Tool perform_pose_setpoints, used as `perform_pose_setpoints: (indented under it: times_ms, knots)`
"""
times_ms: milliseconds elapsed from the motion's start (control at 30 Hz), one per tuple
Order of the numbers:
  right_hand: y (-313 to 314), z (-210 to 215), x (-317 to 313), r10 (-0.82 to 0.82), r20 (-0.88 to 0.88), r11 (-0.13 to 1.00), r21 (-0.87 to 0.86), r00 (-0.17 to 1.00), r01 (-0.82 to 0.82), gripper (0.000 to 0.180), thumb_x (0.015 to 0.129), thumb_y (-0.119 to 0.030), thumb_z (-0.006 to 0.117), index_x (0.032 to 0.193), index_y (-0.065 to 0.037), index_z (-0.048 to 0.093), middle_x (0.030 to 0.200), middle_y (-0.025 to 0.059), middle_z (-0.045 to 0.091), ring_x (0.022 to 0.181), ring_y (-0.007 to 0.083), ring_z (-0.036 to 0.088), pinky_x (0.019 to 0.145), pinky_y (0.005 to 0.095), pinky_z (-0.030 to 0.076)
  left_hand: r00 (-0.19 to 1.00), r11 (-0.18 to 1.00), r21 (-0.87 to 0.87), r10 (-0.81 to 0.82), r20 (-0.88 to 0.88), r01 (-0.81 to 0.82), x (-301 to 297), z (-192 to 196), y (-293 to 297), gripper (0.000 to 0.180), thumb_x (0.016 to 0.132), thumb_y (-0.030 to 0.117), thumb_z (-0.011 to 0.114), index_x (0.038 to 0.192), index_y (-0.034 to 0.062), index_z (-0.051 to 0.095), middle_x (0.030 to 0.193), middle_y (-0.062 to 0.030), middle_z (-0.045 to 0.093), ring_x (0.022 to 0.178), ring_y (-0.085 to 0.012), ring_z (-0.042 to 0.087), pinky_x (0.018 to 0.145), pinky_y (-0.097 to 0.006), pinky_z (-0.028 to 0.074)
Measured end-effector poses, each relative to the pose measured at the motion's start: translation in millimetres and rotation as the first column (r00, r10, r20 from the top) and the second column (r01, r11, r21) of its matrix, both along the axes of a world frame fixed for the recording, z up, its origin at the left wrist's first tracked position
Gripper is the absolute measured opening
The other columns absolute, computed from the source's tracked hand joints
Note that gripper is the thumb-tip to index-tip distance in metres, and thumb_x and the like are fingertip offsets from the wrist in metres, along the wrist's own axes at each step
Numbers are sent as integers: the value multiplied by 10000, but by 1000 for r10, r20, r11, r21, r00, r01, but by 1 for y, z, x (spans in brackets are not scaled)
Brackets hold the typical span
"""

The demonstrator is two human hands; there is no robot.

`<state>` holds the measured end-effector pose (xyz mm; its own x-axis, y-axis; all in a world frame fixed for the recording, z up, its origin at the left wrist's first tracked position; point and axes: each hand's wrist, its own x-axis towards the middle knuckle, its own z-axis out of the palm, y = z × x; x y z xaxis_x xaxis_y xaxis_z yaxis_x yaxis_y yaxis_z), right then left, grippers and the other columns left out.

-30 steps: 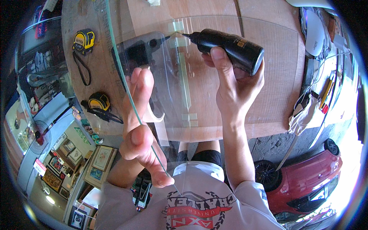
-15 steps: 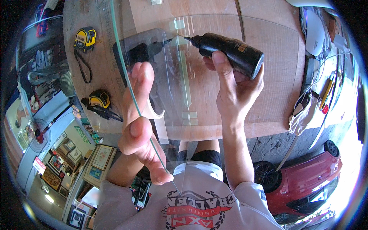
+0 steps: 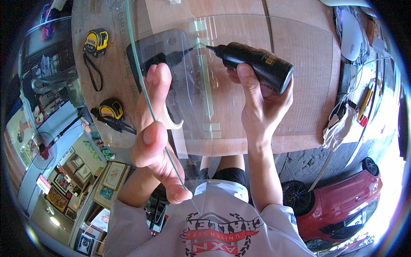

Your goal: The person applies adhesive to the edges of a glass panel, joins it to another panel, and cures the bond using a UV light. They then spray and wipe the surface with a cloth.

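My left hand (image 3: 150,139) grips a clear upright glass pane (image 3: 141,79) by its greenish edge, fingers on both sides. The pane's foot meets another clear glass pane (image 3: 304,51) lying flat on the table. In my right hand (image 3: 264,105) is a black squeeze bottle (image 3: 259,64), held tilted with its thin nozzle pointing left at the seam between the panes. Pale tape pieces (image 3: 211,130) sit along that seam. The upright pane mirrors the bottle. Behind it lies a black rounded flat object (image 3: 147,40), partly covered by the reflection.
Two yellow-and-black tape measures, one farther (image 3: 95,42) and one nearer (image 3: 110,109), lie at the left of the wooden table (image 3: 115,77). Cloth gloves (image 3: 338,128) and a yellow-handled tool (image 3: 365,103) are at the right. A red car (image 3: 338,201) stands beyond the table's near right side.
The bottle and its nozzle tip have shifted slightly toward me along the seam. My left hand has moved up a little on the upright pane and still holds it.
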<state>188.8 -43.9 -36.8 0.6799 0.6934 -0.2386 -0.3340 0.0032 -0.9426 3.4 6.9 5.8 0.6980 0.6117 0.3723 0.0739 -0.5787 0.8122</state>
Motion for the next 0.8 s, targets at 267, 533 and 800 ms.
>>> perform_pose_setpoints:
  times_ms: [267, 533, 800]
  knots:
    - [-6, 1, -2, -2, 7, 1000, -10, 1000, 2, 487, 835, -48, 847, 1219, 59, 567, 1187, 181, 699, 1056, 227, 699, 915, 344, 590, 1000, 1000, -11, 7, 28, -6, 4, 1, 1, 1044, 877, 808, 507, 1647, 262, 61, 1600, -417, 165, 1510, -537, 186, 1206, -649, 172]
    - [-12, 1, -3, 3, -12, 1000, -13, 1000, -3, 479, 836, -57, 848, 1211, 56, 573, 1189, 177, 705, 1038, 220, 705, 896, 340, 595, 998, 1000, 20, -4, 61, 3, 5, -2, 2, 1060, 873, 821, 490, 1649, 238, 63, 1589, -435, 165, 1509, -545, 179, 1209, -650, 151]
    - [-18, 2, -5, 15, -47, 1000, -14, 999, -15, 497, 836, -80, 853, 1218, 49, 562, 1181, 182, 709, 1019, 213, 711, 879, 328, 594, 998, 997, 71, -38, 58, 34, 6, -1, 8, 1065, 886, 819, 462, 1646, 186, 65, 1576, -452, 173, 1505, -550, 182, 1214, -650, 142]
